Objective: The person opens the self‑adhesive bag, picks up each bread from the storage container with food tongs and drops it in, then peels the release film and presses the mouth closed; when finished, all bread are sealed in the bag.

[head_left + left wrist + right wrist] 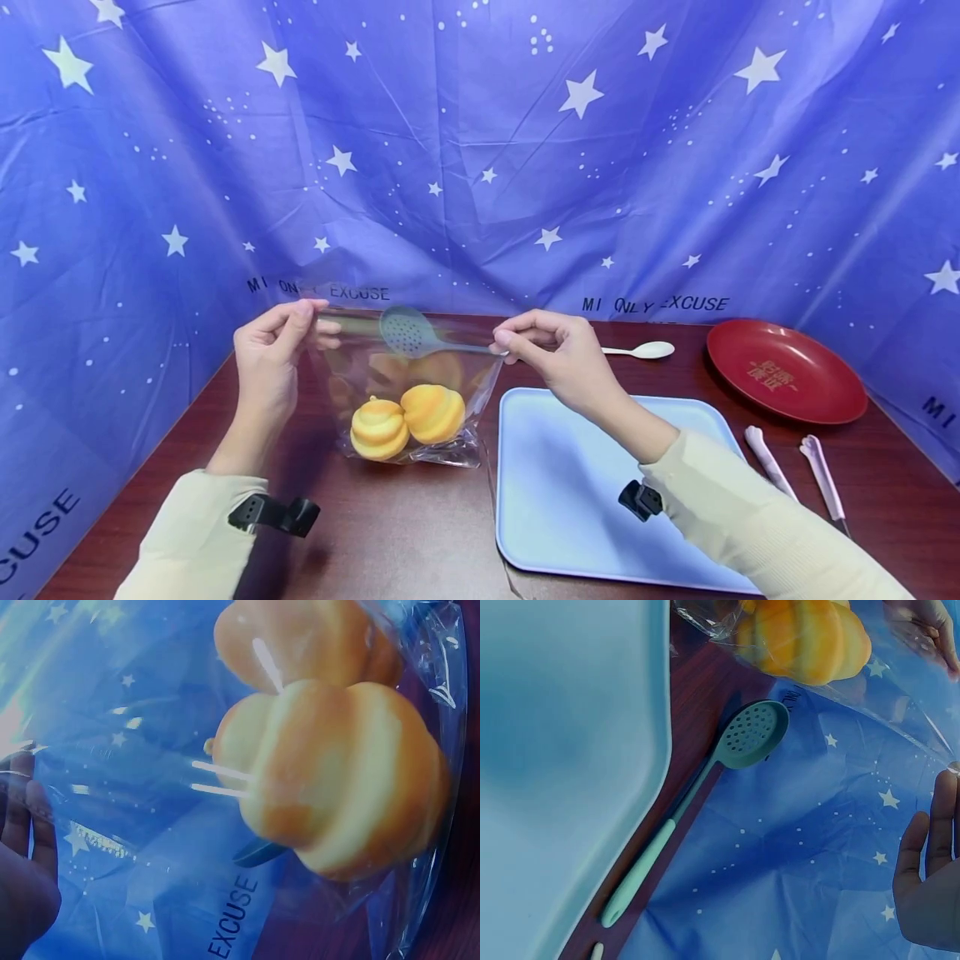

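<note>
A clear plastic bag point(450, 454) hangs upright over the table, spread wide between both hands. My left hand point(273, 346) pinches its upper left corner between thumb and fingers. At the upper right corner my right hand point(558, 354) pinches the rim the same way. Two yellow-orange, ribbed, pumpkin-shaped pieces, one on the left point(380, 429) and one on the right point(433, 414), sit side by side at the bag's bottom. The left wrist view shows one such piece point(337, 780) close up through the film. Fainter brownish shapes show behind them, too unclear to name.
Behind the bag lies a green slotted spoon point(750, 735). A light blue tray point(600, 517) is under my right forearm. Farther right are a white spoon point(652, 350), a red plate point(787, 375) and two pale-handled utensils, one left point(768, 458), one right point(822, 475). A starry blue cloth point(480, 125) hangs behind.
</note>
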The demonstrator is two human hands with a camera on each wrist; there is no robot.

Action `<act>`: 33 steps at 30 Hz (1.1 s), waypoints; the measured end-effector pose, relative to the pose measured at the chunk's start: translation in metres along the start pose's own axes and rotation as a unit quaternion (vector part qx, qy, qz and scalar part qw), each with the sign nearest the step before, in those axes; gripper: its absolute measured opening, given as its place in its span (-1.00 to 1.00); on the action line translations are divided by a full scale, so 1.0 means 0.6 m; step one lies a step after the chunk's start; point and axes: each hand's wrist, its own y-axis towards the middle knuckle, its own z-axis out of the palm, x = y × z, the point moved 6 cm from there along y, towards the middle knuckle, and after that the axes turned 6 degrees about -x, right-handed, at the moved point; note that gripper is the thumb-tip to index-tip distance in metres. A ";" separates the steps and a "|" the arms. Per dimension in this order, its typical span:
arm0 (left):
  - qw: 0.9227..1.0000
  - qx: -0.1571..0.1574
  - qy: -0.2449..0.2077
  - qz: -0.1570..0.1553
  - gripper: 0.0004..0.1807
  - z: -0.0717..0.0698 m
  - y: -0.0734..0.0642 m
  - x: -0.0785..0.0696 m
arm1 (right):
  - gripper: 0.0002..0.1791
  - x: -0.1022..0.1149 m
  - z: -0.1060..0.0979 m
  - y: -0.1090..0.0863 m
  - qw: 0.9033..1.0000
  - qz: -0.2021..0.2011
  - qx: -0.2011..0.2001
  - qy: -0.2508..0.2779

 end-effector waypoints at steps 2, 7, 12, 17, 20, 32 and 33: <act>1.000 0.008 0.009 -0.008 -0.80 -0.002 0.001 0.003 | -0.86 -0.004 -0.002 0.000 1.000 0.001 -0.001 -0.001; 0.999 0.029 0.036 -0.026 -0.78 -0.005 0.004 0.005 | -0.81 -0.007 -0.004 0.000 1.000 0.006 -0.004 0.009; 0.992 0.057 0.096 -0.051 -0.79 -0.009 0.009 0.004 | -0.80 -0.006 -0.007 0.001 1.000 0.008 -0.007 0.012; 0.984 0.074 0.148 -0.071 -0.78 -0.013 0.012 0.000 | -0.79 -0.010 -0.009 0.003 1.000 0.007 -0.005 0.026; 0.982 0.089 0.149 -0.077 -0.75 -0.014 0.013 -0.001 | -0.78 -0.014 -0.010 0.004 0.999 0.012 -0.006 0.038; 0.979 0.167 0.096 -0.072 -0.69 0.001 0.014 -0.017 | -0.74 -0.016 -0.016 0.010 0.993 0.015 -0.012 0.115; 0.978 0.172 0.091 -0.071 -0.69 0.002 0.014 -0.019 | -0.73 -0.015 -0.016 0.011 0.993 0.015 -0.012 0.120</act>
